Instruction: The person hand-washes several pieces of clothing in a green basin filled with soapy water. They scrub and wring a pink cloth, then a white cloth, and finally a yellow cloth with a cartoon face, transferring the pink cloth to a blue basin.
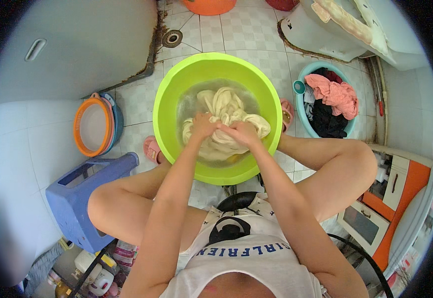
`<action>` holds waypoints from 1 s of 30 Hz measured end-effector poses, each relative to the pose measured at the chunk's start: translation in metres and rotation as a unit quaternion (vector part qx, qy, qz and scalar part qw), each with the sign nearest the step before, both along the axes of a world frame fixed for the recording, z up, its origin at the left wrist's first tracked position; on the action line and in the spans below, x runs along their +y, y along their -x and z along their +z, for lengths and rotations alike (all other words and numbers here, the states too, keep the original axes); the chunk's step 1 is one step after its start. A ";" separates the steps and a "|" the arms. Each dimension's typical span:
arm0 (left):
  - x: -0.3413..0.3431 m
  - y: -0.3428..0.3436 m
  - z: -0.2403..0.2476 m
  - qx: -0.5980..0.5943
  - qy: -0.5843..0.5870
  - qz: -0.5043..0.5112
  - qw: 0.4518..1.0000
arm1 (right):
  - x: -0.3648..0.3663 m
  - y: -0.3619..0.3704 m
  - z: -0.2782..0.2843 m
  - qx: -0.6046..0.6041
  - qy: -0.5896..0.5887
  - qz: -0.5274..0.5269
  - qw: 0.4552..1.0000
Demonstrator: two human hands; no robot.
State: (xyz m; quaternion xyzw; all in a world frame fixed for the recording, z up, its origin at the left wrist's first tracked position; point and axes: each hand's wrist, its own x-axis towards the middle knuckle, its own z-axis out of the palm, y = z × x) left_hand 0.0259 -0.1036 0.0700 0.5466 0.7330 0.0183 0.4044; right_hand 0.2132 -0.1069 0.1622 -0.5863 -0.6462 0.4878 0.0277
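Observation:
A large lime-green basin point(166, 114) stands on the floor between my legs with cloudy water in it. Bunched in the water lies a wet cream-white cloth point(224, 102), twisted into folds; I cannot tell what garment it is. My left hand point(204, 125) is closed on the cloth near the middle of the basin. Close beside it, nearly touching, my right hand point(242, 132) grips the same cloth. The undersides of both hands and some fingertips are hidden. Something small and yellow point(235, 159) shows under the water near the basin's near side.
To the right, a light-blue basin point(302, 107) holds a pink garment point(334, 94) and dark clothes. Nested basins point(79, 126) lean on the left wall above a blue plastic stool point(72, 198). A toilet point(315, 32) stands far right, a floor drain point(172, 38) far left, an orange cabinet point(400, 218) near right.

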 end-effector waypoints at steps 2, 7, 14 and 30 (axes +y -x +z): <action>-0.011 -0.012 0.021 -0.018 0.009 -0.021 1.000 | -0.018 -0.004 -0.017 0.001 -0.096 -0.213 0.972; -0.069 -0.033 0.018 0.076 -0.153 -0.043 0.984 | -0.042 0.013 -0.038 -0.156 -0.317 -0.173 0.919; -0.060 -0.032 0.010 0.150 -0.213 -0.001 0.965 | -0.011 0.022 -0.067 -0.181 -0.297 -0.134 0.928; 0.022 0.058 -0.091 0.084 -0.115 -0.167 0.976 | 0.111 0.043 -0.116 -0.127 0.118 -0.076 0.982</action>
